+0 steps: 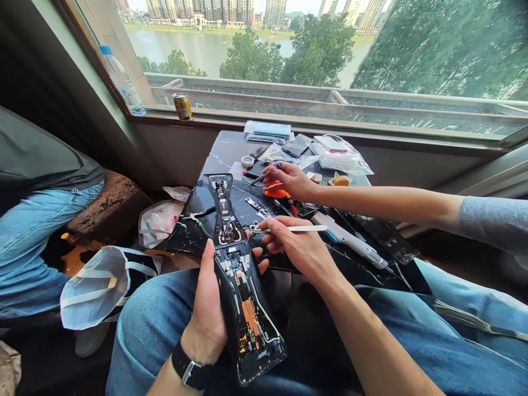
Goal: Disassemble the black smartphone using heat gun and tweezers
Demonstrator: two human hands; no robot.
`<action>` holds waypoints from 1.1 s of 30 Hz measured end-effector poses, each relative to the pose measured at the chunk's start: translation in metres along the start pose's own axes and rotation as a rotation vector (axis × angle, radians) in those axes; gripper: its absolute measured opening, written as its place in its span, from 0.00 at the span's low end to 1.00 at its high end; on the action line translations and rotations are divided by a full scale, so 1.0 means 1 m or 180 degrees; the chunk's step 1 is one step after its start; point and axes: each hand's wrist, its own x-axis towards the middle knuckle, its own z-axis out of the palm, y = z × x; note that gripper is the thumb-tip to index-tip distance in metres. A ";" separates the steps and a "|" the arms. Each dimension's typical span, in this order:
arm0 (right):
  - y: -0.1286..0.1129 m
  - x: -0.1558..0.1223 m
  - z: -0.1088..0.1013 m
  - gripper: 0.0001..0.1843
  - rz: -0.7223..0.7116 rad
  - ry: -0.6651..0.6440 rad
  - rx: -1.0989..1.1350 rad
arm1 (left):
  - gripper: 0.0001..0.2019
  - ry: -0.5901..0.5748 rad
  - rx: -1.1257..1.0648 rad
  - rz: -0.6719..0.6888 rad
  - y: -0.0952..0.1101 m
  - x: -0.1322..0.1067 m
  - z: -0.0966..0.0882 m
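My left hand (208,305) is wrapped around an opened smartphone (237,269) with its back cover off, so its circuit boards and camera module show. It rests over my lap, its top end reaching the dark table (223,151). My right hand (295,247) pinches a thin white tool (295,228) whose tip points at the phone's upper part, near the camera. Another person's hand (289,179) reaches in from the right over the table, gripping a small screwdriver (264,176) by an orange object (277,193).
On the table lie plastic bags with parts (336,154), a roll of tape (248,160), a white electric screwdriver (350,242) and loose tools. A can (182,106) and a bottle (122,80) stand on the window sill. A person in jeans (25,242) sits at left; bags (99,286) lie below.
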 end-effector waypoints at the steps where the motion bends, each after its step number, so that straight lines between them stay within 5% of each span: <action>1: -0.001 0.002 0.000 0.24 0.0008 -0.0002 0.0007 | 0.32 -0.0016 0.0009 -0.0015 0.000 0.000 -0.001; 19: 0.000 -0.002 -0.003 0.28 0.0025 0.0149 0.0223 | 0.27 -0.0348 0.0040 0.0530 0.007 0.015 0.002; 28: -0.008 -0.047 -0.016 0.22 -0.0243 0.0496 0.0235 | 0.29 -0.0499 0.0161 0.0559 0.010 -0.001 -0.006; 33: -0.003 -0.094 -0.017 0.19 -0.0447 0.0301 -0.0076 | 0.32 -0.0680 0.0373 0.0155 0.004 -0.029 -0.014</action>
